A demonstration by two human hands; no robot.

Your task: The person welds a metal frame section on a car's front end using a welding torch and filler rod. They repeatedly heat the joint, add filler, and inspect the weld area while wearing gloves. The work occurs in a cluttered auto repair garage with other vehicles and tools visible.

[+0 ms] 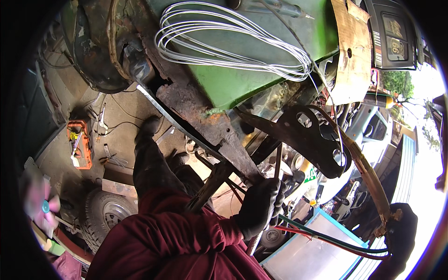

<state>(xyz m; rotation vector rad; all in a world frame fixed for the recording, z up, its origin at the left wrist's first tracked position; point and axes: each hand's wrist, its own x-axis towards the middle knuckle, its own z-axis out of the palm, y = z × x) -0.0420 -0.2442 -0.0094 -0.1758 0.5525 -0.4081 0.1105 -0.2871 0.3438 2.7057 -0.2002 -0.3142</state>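
Observation:
In a black glove, my left hand [255,207] is closed round a thin rod [278,163], standing near the end of a rusty metal frame piece [214,126]. My right hand [403,233], a dark gloved shape at the right, wraps the valve end of a long brass-coloured gas torch [371,179]; its fingers are hard to make out. Green and red hoses [326,234] run from the torch's end back past my left hand. Between the hands and the vehicle body sits a dark metal bracket [305,140] with large holes. The torch tube passes along its right side.
A loose coil of pale wire [233,39] lies on a green body panel [217,86], with cardboard [351,51] at its right. On the floor at left are an orange toolbox [85,144], a wheel [109,215] and a pink fan [44,205]. A blue-edged sheet [312,252] stands below the hoses.

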